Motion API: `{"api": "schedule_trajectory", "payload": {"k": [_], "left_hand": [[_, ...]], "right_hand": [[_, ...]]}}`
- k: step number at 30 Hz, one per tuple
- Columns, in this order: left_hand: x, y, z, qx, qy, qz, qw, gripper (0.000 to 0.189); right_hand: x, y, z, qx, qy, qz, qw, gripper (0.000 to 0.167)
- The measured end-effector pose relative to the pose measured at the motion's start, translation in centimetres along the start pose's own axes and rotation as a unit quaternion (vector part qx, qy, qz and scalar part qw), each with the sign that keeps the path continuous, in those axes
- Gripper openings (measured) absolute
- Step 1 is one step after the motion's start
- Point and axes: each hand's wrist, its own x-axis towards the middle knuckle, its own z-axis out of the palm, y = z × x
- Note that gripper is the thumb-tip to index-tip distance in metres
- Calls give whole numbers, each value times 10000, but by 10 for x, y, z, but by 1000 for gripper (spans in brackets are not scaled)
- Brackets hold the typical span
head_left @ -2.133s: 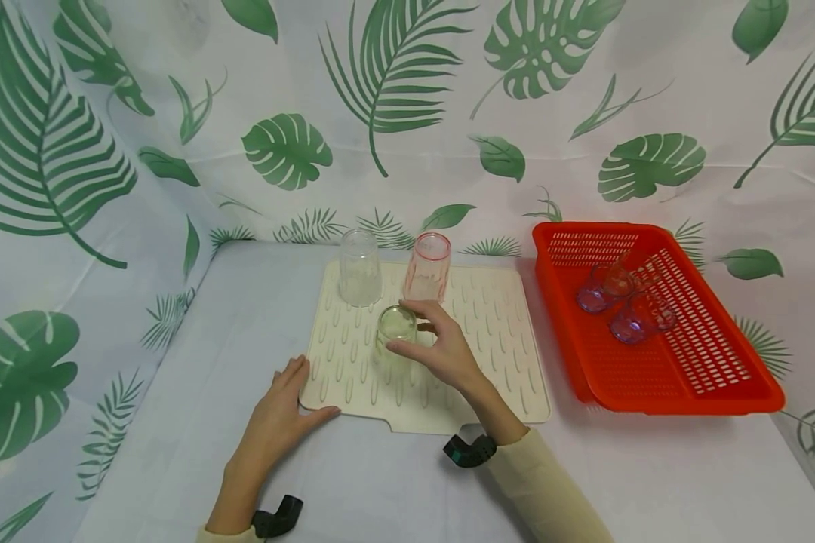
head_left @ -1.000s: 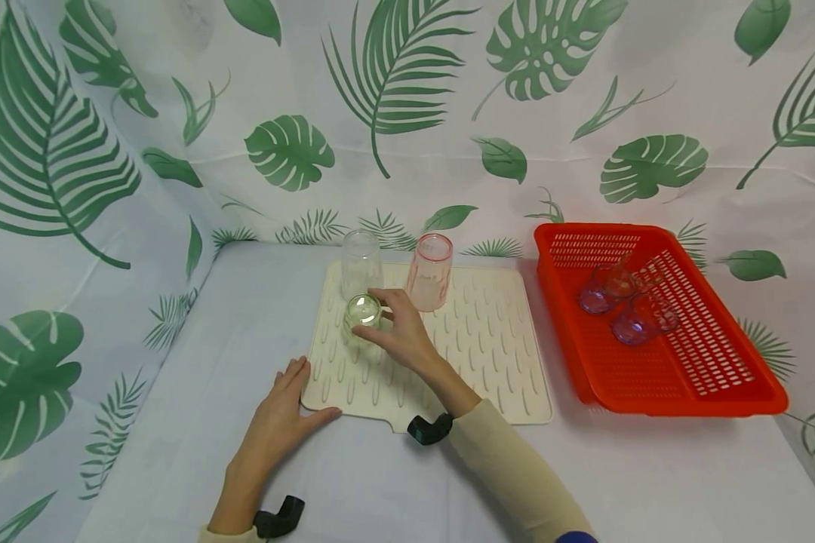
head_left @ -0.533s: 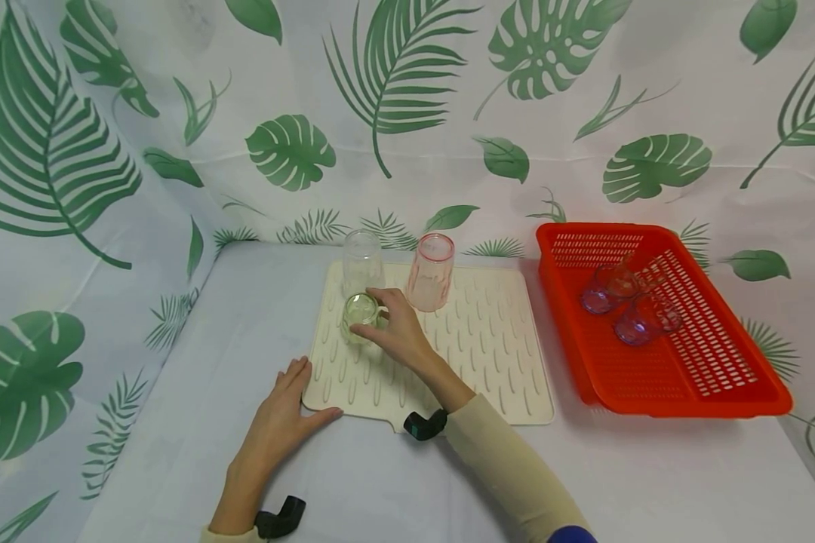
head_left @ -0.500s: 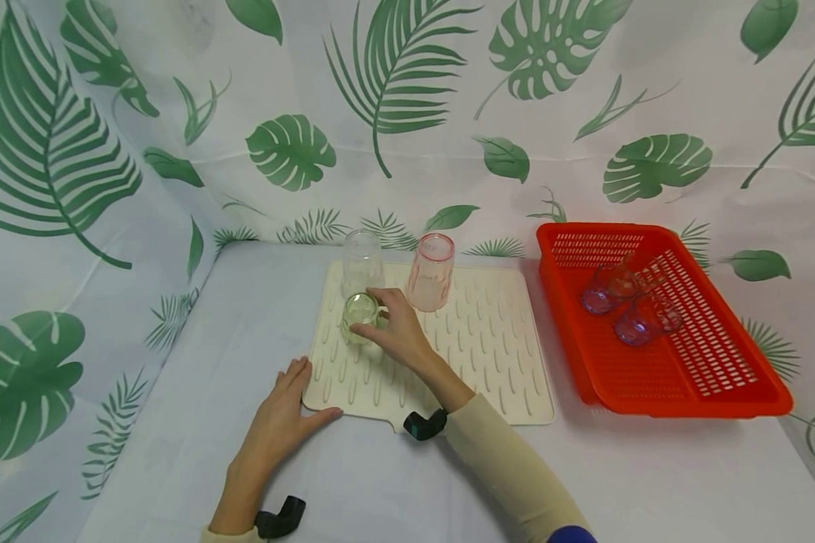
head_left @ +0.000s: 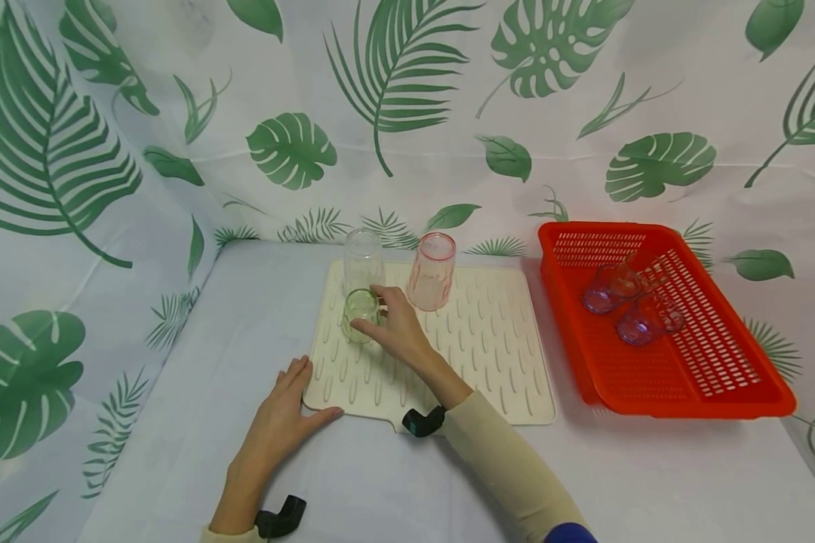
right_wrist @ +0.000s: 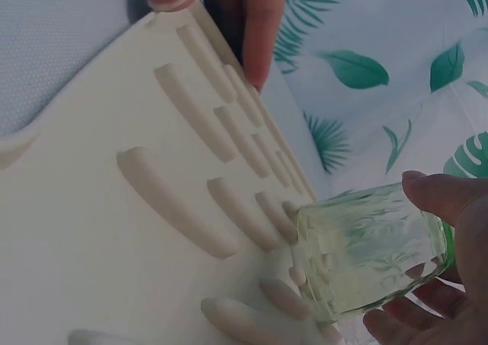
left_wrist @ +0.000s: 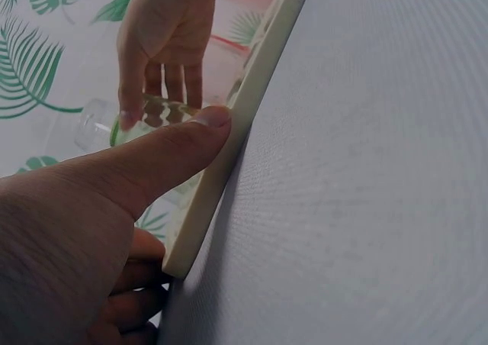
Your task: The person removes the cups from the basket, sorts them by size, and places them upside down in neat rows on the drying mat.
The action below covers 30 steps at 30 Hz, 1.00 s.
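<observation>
In the head view, my right hand (head_left: 399, 326) holds a pale green drinking glass (head_left: 361, 326) between thumb and fingers on the left part of a cream drying mat (head_left: 475, 339). Seen from the right wrist, the lower end of the green glass (right_wrist: 366, 253) meets the ridged mat (right_wrist: 91, 230). Just behind it is a clear glass (head_left: 363, 256), and a pink-tinted glass (head_left: 432, 275) stands to the right. My left hand (head_left: 278, 415) rests against the mat's near left corner; its thumb (left_wrist: 175, 150) touches the front edge in the left wrist view.
To the right of the mat sits a red perforated plastic basket (head_left: 584, 369). Purple-tinted glasses (head_left: 641, 324) lie inside it. A white cloth (head_left: 353, 490) covers the table, and a leaf-print sheet (head_left: 421, 173) hangs behind.
My right hand has carried the green glass leftward across the mat to a place in front of the clear glass. Over the last half second it barely shifts. My left hand stays put.
</observation>
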Motion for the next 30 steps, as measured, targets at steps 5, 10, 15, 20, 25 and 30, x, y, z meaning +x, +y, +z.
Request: {"api": "schedule_trajectory", "payload": {"k": [5, 10, 15, 20, 25, 30], "left_hand": [[-1, 1, 0, -14, 7, -12, 10000, 102], [-1, 1, 0, 10, 37, 9, 10000, 102], [-1, 1, 0, -20, 7, -23, 10000, 101], [-1, 1, 0, -18, -14, -18, 10000, 101], [-1, 2, -1, 13, -37, -54, 10000, 101], [0, 3, -2, 35, -72, -127, 9999, 100]], "right_hand": [[1, 0, 0, -218, -10, 42, 9998, 71], [1, -1, -1, -366, -110, 135, 9992, 73], [-1, -4, -5, -462, -170, 179, 9986, 73], [-5, -9, -12, -528, -98, 21, 9986, 71], [-8, -15, -19, -529, 27, -208, 9984, 68], [-10, -22, -24, -594, 77, -358, 9976, 65]]}}
